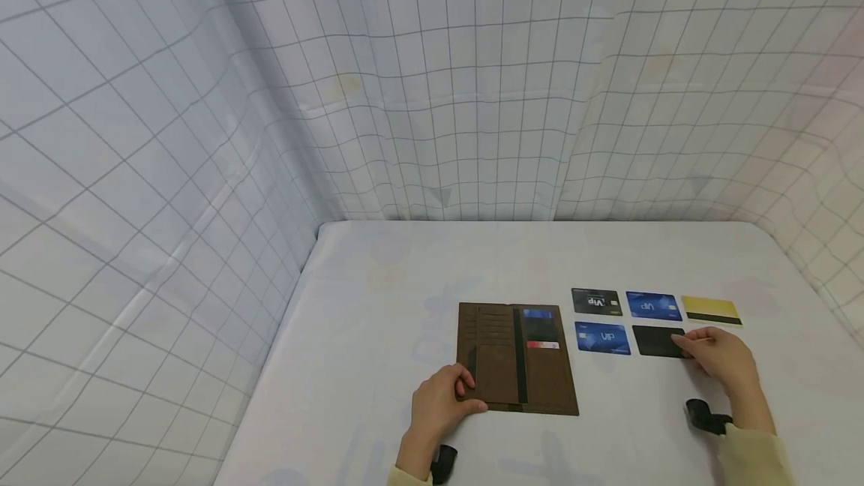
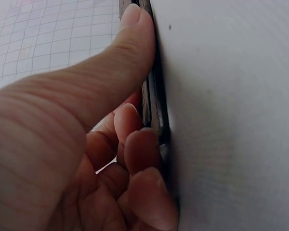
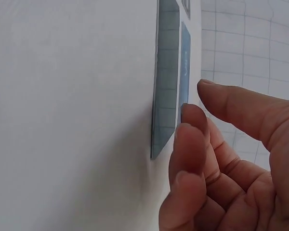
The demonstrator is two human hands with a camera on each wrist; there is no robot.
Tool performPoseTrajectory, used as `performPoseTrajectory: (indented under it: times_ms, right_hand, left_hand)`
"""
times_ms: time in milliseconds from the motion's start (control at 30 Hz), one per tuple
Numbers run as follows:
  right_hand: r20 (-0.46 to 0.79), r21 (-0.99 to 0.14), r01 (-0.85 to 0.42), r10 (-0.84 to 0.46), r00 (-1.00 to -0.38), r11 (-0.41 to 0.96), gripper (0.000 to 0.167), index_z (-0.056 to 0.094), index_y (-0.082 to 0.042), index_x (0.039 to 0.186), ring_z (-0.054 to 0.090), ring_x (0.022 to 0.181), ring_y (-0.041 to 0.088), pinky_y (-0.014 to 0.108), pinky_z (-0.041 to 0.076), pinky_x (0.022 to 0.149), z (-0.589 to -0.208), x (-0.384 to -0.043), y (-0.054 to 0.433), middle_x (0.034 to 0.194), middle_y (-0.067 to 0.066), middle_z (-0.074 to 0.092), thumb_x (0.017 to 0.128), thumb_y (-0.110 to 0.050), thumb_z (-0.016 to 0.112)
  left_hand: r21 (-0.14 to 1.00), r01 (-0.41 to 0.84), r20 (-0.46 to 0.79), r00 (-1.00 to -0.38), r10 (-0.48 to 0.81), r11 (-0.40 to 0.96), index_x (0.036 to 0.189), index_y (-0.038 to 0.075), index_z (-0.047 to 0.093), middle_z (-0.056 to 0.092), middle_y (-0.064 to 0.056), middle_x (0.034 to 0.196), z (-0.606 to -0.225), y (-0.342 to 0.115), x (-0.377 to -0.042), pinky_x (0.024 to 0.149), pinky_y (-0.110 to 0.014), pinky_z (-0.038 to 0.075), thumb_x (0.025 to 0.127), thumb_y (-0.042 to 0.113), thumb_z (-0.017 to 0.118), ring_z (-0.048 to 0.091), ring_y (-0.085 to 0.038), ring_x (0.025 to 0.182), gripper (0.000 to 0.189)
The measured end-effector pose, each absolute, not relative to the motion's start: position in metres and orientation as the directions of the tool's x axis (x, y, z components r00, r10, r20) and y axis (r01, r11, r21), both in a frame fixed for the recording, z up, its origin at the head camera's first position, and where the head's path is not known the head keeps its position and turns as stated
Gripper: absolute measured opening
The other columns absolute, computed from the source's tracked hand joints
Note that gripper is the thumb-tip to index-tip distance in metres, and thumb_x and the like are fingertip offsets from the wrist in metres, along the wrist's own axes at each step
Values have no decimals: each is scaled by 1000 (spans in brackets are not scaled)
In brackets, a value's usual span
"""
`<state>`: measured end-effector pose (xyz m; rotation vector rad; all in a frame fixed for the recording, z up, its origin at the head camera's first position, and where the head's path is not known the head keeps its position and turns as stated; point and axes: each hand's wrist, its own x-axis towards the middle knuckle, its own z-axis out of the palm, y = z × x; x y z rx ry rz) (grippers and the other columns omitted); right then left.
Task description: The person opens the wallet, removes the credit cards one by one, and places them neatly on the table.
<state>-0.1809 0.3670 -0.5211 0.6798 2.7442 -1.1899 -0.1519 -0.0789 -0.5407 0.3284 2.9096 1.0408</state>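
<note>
A brown long wallet (image 1: 496, 377) lies spread on the white table, with cards (image 1: 541, 327) tucked in its right side. My left hand (image 1: 437, 402) holds its lower left corner, thumb along the bottom edge and curled fingers at the side. In the left wrist view, the thumb (image 2: 130, 53) presses the wallet's dark edge (image 2: 156, 106). A plain black card (image 1: 651, 341) lies flat beneath the fingertips of my right hand (image 1: 721, 358). From the right wrist, this card (image 3: 166, 86) looks glossy, and my thumb (image 3: 231, 103) stands apart from the fingers.
Around the black card lie a blue VIP card (image 1: 603, 337), a black VIP card (image 1: 597, 302), another blue VIP card (image 1: 653, 306) and a yellow card (image 1: 712, 310) with a dark stripe. White grid-patterned curtains (image 1: 439, 96) surround the table (image 1: 378, 291).
</note>
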Motion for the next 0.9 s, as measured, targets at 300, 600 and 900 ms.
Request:
performPoseTrajectory:
  times_ms: [300,600,900]
  right_hand:
    - [-180,-745,337,313,-933,576,52,54,7,105,56,67,21,32,47,55,-518,-197,344,83,14,63,91,-42,60]
    - [-189,-768,256,175,-966,587,51,56,4,103,54,66,19,31,46,57,-519,-220,299,81,9,60,90,-45,63]
    - [-138,-743,113,15,-990,659,34,61,-1,91,56,61,18,32,43,58,-525,-246,254,74,4,61,88,-34,68]
  left_hand:
    - [640,191,43,-976,214,744,82,23,59,43,14,67,-543,-78,-152,50,-25,34,66,39,85,38,-4,53,35]
    - [629,194,45,-976,214,753,82,23,58,42,14,67,-542,-79,-152,49,-25,33,67,40,84,37,-4,52,35]
    - [632,197,49,-975,215,749,82,22,58,42,14,67,-541,-78,-152,49,-24,33,66,39,85,36,-4,52,35]
